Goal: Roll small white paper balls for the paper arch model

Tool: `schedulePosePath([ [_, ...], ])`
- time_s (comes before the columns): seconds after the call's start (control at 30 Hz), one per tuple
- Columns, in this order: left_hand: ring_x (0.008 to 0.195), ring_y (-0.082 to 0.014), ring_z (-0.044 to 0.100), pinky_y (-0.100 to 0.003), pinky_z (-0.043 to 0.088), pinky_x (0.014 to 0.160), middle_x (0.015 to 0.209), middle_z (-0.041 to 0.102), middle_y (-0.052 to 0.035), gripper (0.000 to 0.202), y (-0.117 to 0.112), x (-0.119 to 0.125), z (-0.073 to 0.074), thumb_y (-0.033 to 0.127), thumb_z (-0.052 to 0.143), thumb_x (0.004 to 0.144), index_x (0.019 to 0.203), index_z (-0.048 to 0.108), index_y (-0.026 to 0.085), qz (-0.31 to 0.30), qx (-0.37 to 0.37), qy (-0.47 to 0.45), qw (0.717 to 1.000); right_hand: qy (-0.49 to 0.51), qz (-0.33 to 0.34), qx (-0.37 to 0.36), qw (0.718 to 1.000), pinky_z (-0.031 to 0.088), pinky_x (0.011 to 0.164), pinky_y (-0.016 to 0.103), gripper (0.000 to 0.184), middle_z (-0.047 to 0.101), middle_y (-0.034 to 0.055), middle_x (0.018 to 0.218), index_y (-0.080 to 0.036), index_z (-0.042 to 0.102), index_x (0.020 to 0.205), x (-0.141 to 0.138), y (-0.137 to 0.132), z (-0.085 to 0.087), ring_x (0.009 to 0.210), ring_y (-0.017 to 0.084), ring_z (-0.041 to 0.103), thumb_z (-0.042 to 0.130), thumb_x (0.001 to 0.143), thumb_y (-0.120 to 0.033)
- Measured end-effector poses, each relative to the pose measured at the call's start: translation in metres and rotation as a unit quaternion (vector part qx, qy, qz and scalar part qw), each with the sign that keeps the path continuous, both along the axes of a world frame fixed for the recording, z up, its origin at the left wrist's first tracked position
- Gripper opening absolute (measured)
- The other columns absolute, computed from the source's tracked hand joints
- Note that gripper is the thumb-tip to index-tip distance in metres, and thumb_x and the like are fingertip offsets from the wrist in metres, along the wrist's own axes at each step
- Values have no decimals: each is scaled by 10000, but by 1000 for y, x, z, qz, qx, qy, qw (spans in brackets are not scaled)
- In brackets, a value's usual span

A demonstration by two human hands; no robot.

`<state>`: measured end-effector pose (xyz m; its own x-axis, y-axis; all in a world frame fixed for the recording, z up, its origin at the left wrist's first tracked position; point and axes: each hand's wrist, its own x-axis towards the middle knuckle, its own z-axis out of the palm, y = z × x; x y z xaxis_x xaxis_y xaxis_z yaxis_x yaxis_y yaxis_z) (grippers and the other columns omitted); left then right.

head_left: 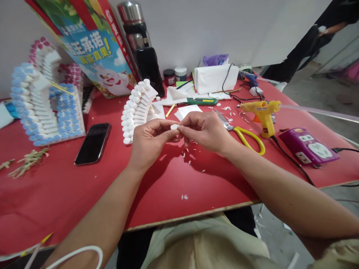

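Observation:
Over the middle of the red table [70, 194], my left hand [150, 140] and my right hand [206, 130] meet, fingertips pinched together on a small white piece [174, 127]. Both hands are closed on it. White scraps [188, 156] lie on the table right under the hands. Just behind my left hand stands a curved white paper model [137, 108] edged with white round tips. Yellow-handled scissors [244, 136] lie right of my right hand.
A black phone [93, 143] lies left. Blue-tipped and pink-tipped paper models [45, 106] stand far left. A yellow glue gun [263, 114], purple power strip [308, 146], tissue pack [214, 77], flask [138, 37], two small jars [174, 76] and a printed box [92, 48] stand behind. A person stands at upper right.

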<state>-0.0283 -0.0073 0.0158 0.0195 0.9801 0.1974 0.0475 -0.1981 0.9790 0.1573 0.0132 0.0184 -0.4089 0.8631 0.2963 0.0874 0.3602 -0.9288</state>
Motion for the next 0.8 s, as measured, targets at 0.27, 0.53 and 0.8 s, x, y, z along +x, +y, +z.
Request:
schedulePosePath([
  [0.27,629,-151,735,-286,657,682,730,758,-7,146,0,4,-3,257,847,794,902,799,172,3,14,-23,1000,-18,-49,2,999,480,499,253,195,719,30,657,-150,665,799,-6,-4,1,520,146,675,695,916,-304],
  [0.53,652,-155,735,-267,635,674,722,751,-1,181,-1,5,-6,254,871,752,860,751,172,36,29,-6,999,-44,-53,47,996,501,543,265,166,742,41,716,-158,670,822,-5,-5,-1,554,141,672,662,936,-279],
  [0.8,585,-144,705,-258,608,603,736,758,-4,218,-1,1,-3,239,896,692,811,730,164,41,44,45,997,-56,22,55,997,536,571,240,113,738,18,719,-146,698,883,3,-2,5,604,150,730,644,953,-216],
])
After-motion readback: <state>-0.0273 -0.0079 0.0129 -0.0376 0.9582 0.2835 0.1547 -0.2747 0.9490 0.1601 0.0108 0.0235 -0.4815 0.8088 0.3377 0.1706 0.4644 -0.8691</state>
